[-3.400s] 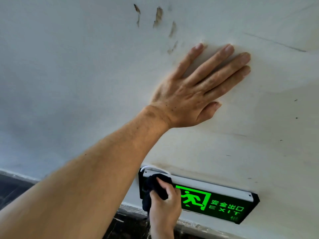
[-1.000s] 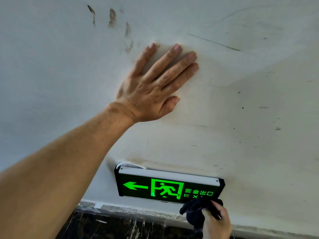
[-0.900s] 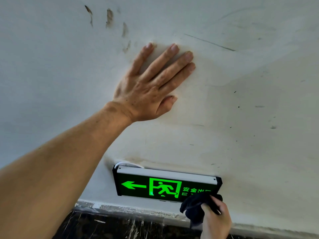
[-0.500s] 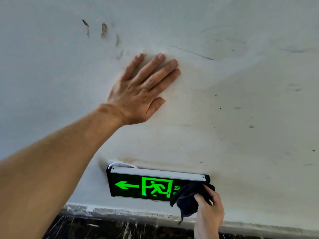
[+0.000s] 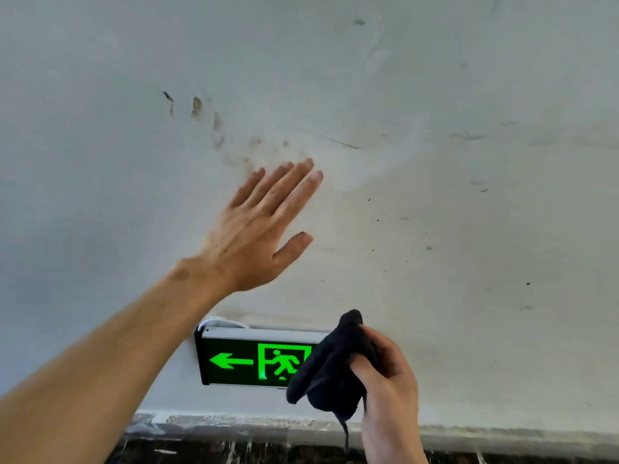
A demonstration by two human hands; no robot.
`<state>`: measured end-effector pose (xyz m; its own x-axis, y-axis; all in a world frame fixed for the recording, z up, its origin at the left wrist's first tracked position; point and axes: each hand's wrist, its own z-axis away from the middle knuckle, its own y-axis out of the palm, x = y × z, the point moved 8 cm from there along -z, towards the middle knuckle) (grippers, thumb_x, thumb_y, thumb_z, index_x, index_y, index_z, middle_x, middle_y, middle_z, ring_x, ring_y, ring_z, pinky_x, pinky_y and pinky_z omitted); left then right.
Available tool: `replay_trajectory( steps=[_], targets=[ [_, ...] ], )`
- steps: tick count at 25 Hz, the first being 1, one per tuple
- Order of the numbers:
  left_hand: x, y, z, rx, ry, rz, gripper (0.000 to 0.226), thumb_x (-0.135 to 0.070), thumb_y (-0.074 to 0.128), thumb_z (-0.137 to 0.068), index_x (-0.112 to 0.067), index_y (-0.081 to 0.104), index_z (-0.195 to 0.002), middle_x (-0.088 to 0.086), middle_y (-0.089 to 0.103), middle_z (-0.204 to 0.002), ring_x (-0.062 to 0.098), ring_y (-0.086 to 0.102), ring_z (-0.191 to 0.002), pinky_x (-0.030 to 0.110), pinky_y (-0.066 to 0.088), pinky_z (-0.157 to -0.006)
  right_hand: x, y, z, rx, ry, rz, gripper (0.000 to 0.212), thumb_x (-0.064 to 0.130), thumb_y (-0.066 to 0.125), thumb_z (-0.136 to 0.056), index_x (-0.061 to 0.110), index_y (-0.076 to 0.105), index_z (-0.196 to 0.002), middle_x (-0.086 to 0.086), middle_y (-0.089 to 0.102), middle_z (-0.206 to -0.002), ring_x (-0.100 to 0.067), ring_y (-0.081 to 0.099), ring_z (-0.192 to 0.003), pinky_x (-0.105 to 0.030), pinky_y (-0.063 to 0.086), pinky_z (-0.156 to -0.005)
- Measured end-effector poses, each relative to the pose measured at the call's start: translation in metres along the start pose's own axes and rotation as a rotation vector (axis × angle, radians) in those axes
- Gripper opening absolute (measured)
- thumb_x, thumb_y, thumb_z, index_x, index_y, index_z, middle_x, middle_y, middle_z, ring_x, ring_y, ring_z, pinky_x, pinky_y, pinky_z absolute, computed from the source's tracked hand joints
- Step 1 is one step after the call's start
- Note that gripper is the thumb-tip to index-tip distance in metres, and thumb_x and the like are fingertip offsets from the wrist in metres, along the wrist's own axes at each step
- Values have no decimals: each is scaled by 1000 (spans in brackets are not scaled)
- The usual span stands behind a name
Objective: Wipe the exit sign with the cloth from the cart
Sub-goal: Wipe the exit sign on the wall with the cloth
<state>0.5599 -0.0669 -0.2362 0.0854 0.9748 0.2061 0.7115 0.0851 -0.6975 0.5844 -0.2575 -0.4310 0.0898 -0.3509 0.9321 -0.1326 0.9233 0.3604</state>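
1. The left hand [image 5: 258, 236] is spreading open and empty against the wall [image 5: 469, 229], likely for balance.
2. The exit sign [image 5: 248, 356] is glowing low on the wall, showing a green arrow and running figure; its lettering is hidden.
3. The right hand [image 5: 388, 386] is clamping the dark cloth [image 5: 331, 370], covering the sign's right end for wiping.

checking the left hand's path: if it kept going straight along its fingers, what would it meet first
Probably only the bare wall: the left hand points up and right along it, past some brown smudges. Depth is unclear.
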Motion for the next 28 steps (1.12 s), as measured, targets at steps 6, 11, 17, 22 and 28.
replay_trajectory(
  steps=[6,11,17,22,28],
  targets=[
    [-56,51,103,191,-714,1286,47,-58,50,-96,-73,30,-136,-35,43,-145,-7,47,-132,31,40,-115,31,27,16,173,48,24,34,-10,61,-78,19,76,-89,-8,76,-78,-24,70,-64,-38,50,-53],
    [-84,78,152,282,-949,1954,47,-22,63,-89,-33,62,-134,9,66,-134,29,64,-122,37,56,-91,37,48,16,279,6,139,33,-4,64,-79,24,75,-91,-6,78,-92,-26,73,-88,-41,58,-70],
    [-64,88,181,109,-1201,1942,39,-12,76,-77,-17,73,-116,27,69,-119,37,72,-99,38,60,-73,51,96,12,589,-88,624,39,36,61,-66,44,66,-105,22,67,-107,-2,60,-100,-18,50,-78],
    [-45,100,212,-57,-1413,1901,32,-16,67,-81,-16,74,-112,22,71,-119,39,71,-107,44,62,-77,128,147,1,58,-1257,1222,51,36,54,-85,18,56,-133,-4,53,-143,-27,37,-138,-44,25,-114],
    [-14,112,239,-201,-1520,1836,38,-19,71,-76,-21,72,-114,17,74,-115,38,73,-102,53,60,-81,99,187,-61,171,-1398,1560,68,47,38,-96,24,12,-154,-1,6,-164,-21,-10,-149,-40,-9,-119]
  ],
)
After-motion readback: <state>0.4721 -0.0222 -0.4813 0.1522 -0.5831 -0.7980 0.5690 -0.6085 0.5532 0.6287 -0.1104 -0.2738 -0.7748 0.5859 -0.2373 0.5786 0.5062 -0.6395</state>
